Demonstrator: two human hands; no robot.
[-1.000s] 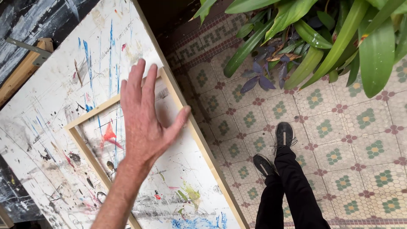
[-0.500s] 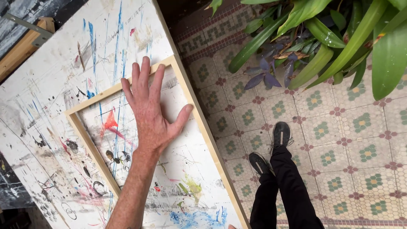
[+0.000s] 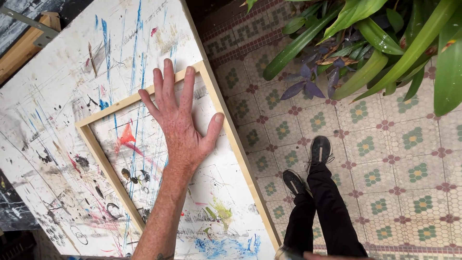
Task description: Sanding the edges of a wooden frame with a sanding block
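Palm flat, fingers spread apart: your left hand [image 3: 180, 130] presses inside the wooden frame [image 3: 245, 171] on the paint-spattered board [image 3: 57, 86]. It looks like a bracing step; any shift calls for even pressure.

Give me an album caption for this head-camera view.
A left hand lies flat inside a wooden frame on a paint-streaked board, above patterned floor tiles.

Board [image 3: 62, 96]: white w/ blue vertical streaks, black specks, pink/red smears. Frame [image 3: 226, 130]: pale raw wood, lies on board toward its right edge. Inside frame: red splash, blue lines, green + blue patches at bottom. Floor tiles [image 3: 394, 144]: cream w/ green flower motifs, maroon crosses, maroon border strip. Plant [image 3: 385, 38]: green leaves, some purple. Shoes [image 3: 320, 149]: black, trousers black.
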